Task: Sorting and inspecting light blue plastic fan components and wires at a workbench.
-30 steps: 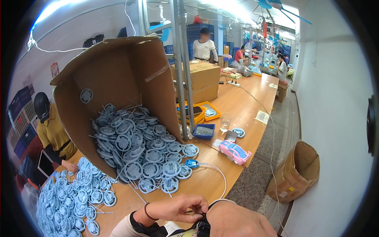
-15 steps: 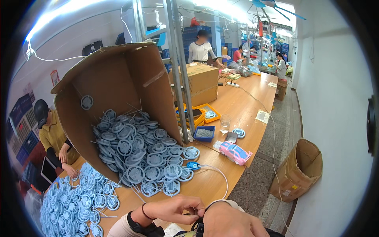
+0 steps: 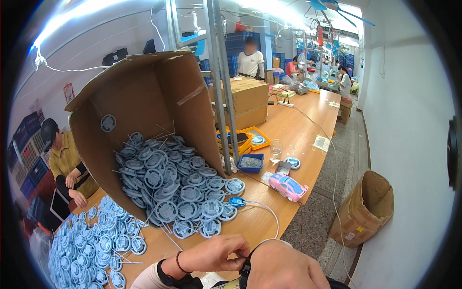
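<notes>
At the bottom of the view my left hand (image 3: 219, 254) is closed in a pinch on a black strap (image 3: 246, 270) beside my right wrist. My right hand (image 3: 285, 268) shows its back, with its fingers bent down and mostly hidden. A pale cable (image 3: 276, 219) runs from that wrist to a small blue device (image 3: 236, 201) on the table. Ahead of my hands, many light-blue round plastic parts with thin stems (image 3: 186, 193) spill out of a tipped cardboard box (image 3: 139, 89). A second heap of the same parts (image 3: 96, 248) lies to the left.
A pink toy car (image 3: 287, 186), a blue tray of small parts (image 3: 250, 164) and a glass (image 3: 275, 150) stand on the wooden table (image 3: 308, 113). Metal posts (image 3: 222, 91) rise beside the box. An open carton (image 3: 361, 212) is on the floor. Co-workers are at left and behind.
My hands stay at the strap with small shifts. The co-worker at left has drawn a hand back from the heap; the standing person behind has turned and lowered an arm.
</notes>
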Tool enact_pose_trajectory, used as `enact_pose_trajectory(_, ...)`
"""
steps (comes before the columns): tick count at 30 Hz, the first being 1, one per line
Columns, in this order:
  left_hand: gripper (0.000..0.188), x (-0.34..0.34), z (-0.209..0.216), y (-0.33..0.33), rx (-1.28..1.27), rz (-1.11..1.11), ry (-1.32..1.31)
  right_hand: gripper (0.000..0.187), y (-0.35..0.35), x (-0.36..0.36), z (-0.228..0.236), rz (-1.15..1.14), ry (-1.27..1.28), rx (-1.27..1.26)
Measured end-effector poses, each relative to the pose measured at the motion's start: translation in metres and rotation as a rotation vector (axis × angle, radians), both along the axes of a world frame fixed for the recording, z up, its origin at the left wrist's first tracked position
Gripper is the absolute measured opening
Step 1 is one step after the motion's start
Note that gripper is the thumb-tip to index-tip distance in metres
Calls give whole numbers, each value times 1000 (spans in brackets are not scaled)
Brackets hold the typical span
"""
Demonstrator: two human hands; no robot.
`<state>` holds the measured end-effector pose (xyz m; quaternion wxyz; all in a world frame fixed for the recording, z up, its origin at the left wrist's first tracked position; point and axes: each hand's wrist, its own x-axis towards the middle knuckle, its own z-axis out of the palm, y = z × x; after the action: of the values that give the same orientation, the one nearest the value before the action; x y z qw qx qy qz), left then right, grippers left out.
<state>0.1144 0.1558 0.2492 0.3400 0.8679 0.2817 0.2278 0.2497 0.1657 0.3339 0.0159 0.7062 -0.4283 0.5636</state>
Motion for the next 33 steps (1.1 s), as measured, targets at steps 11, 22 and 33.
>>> enact_pose_trajectory(11,23,-4,-7,-7,-70,-15,-188,26,2,-13,17,-86,603,11)
enact_pose_trajectory(22,38,-12,-14,-10,-345,-6,-140,27,15,0,3,-186,62,17)
enact_pose_trajectory(33,26,-9,-21,-6,-53,54,-223,27,13,2,2,-217,53,31)
